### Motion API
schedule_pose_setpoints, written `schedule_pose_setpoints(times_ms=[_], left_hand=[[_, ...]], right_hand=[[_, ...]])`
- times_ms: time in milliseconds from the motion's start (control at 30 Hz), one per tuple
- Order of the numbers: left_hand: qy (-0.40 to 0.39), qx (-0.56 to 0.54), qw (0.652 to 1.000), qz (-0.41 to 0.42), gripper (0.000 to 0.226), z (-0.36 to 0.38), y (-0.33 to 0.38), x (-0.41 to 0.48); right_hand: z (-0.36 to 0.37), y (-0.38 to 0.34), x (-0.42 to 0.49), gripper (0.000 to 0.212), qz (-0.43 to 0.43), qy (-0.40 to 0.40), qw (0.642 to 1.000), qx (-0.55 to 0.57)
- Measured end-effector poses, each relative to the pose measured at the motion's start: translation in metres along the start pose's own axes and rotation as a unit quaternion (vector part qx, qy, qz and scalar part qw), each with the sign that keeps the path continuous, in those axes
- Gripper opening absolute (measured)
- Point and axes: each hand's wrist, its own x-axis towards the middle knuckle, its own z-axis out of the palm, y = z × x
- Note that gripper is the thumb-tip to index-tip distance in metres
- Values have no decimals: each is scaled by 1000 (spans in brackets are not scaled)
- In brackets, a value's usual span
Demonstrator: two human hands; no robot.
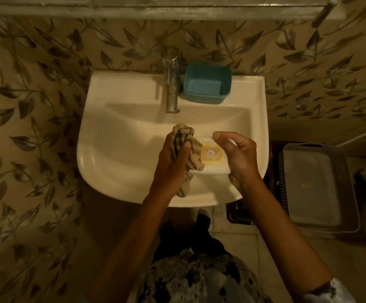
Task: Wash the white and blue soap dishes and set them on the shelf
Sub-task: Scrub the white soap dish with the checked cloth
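Over the sink [116, 149], the left hand [173, 158] has its fingers curled tight round a checked cloth [184, 136]. Just right of them is the white soap dish [212, 156], gripped by the right hand [239, 158] with bent fingers. The blue soap dish [207, 84] sits beyond the fingertips, beside the tap [172, 84].

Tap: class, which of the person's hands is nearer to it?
Left. The left hand, gripping a cloth, is straight below the tap in the picture; the right hand, holding the white soap dish, lies further right.

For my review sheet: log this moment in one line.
step: white soap dish over sink | left hand: grips cloth | right hand: holds it | blue soap dish: sink rim, beside tap
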Motion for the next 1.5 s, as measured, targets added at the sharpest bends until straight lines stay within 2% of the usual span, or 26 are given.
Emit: schedule_pose_setpoints(times_ms=[67, 133, 233, 267, 333, 400, 467, 533, 633, 700, 767, 833, 933, 1033, 1100, 1167, 1267, 1367, 1433, 1500], left_hand=[[24, -29, 999, -16, 31, 9, -12, -18], [46, -24, 998, -26, 34, 15, -21, -31], [56, -30, 997, -36, 49, 7, -26, -28], [48, -33, 998, -40, 46, 1, -24, -24], [6, -45, 998, -45, 24, -8, -20, -14], [-19, -86, 995, -55, 17, -12, -15, -8], [11, -162, 984, -70, 25, -12, -10, -5], [55, -244, 965, -75, 32, -10, -8, -6], [143, -336, 928, -76, 40, 0, -7, -11], [175, -293, 937, -81, 45, 10, -7, -19], [158, -164, 971, -74, 49, 20, -11, -31], [127, -44, 990, -39, 54, 22, -13, -40], [84, 44, 996, 1, 50, 11, -4, -27], [26, 50, 998, 16, 29, -3, 12, -1], [-7, 61, 998, 20, 26, -7, 20, 13], [-25, 63, 998, 11, 31, -2, 20, 18], [-22, 67, 997, 0, 39, 12, 11, 1], [-44, 46, 998, -12, 43, 22, -9, -30], [-55, 39, 997, -25, 39, 23, -18, -43], [-67, 40, 996, -44, 25, 20, -16, -36]], right_hand=[[1, 1, 1, 11, 14, 37, 999, 29], [2, 6, -2, 11, 8, 27, 1000, 1], [-4, 12, -6, 19, -5, -61, 996, -61], [-6, 9, -5, 19, -7, -109, 990, -93], [-7, -2, 0, 13, 7, -197, 969, -148], [-4, -12, 7, 7, 30, -222, 962, -157], [1, -18, 13, 20, 72, -194, 973, -106], [8, -19, 14, 28, 117, -148, 982, 32], [15, -12, 5, 29, 97, -87, 976, 177], [23, 0, -5, 28, 65, -73, 983, 154], [31, 9, -12, 29, 33, -49, 995, 81], [32, 14, -13, 25, 7, -34, 998, 49], [25, 17, -10, 22, 15, -84, 996, 32], [20, 26, -16, 24, 21, -185, 982, 20], [20, 29, -20, 22, 26, -197, 978, 58], [21, 29, -18, 21, -1, -152, 984, 93], [16, 24, -11, 20, -58, -38, 993, 91], [6, 20, -6, 18, -78, 36, 992, 94], [0, 18, -6, 17, -72, 45, 992, 95], [-2, 17, -5, 19, -65, 19, 994, 84]])
